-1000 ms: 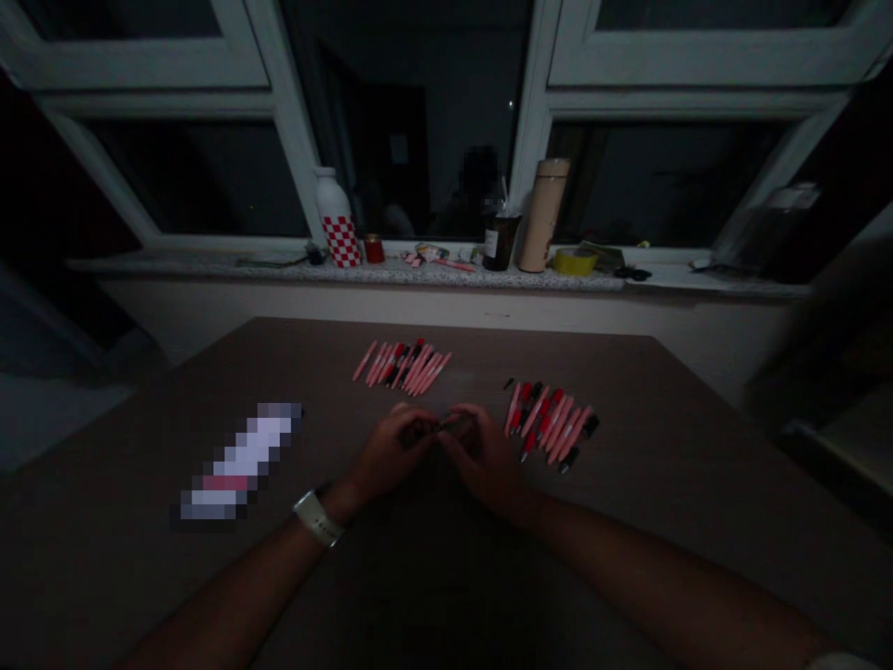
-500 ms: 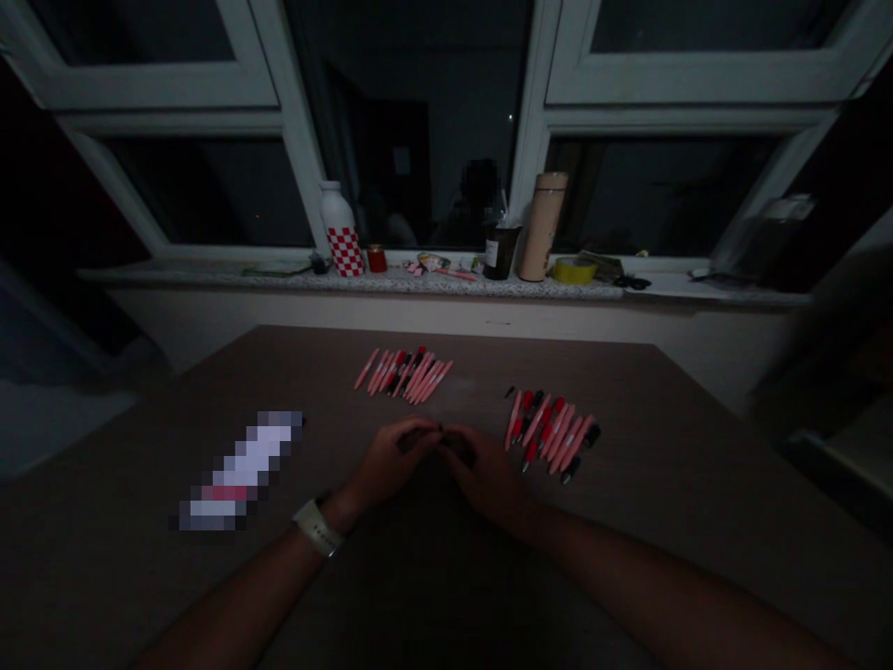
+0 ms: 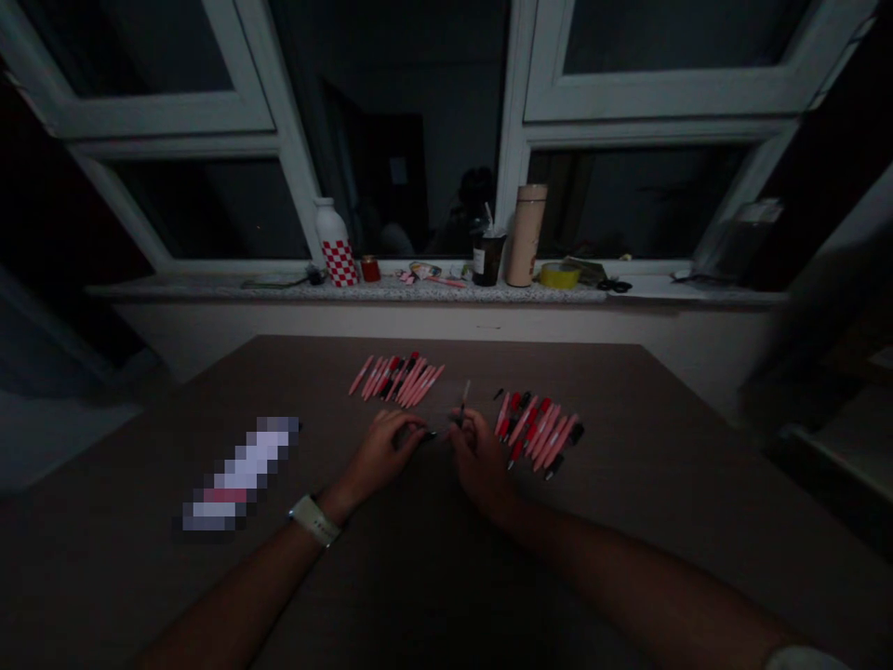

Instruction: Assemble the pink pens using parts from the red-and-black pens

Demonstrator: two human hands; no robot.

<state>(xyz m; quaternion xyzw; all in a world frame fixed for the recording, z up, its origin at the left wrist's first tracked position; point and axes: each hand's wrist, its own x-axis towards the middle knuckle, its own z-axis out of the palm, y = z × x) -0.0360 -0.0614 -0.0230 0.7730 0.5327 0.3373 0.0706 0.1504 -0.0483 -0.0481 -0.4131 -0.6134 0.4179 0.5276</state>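
Note:
Both my hands rest close together on the dark brown table (image 3: 628, 521). My left hand (image 3: 383, 451), with a pale watch on its wrist, is curled round a dark pen part whose tip pokes out to the right. My right hand (image 3: 478, 456) pinches a thin pen refill (image 3: 463, 402) that sticks up and away from me. Several pink, red and black pens lie in a row (image 3: 399, 378) just beyond my left hand. A second row of pens (image 3: 537, 430) lies right beside my right hand.
A blurred white strip (image 3: 241, 473) lies on the table to the left. On the window sill (image 3: 209, 290) behind stand a red-checked white bottle (image 3: 333, 242), a tan flask (image 3: 523, 234), a dark cup (image 3: 486, 256), a yellow tape roll (image 3: 559, 274) and small clutter.
My hands, pressed together over a pen before, have drawn slightly apart. A thin refill now stands out of my right hand. The view has shifted a little.

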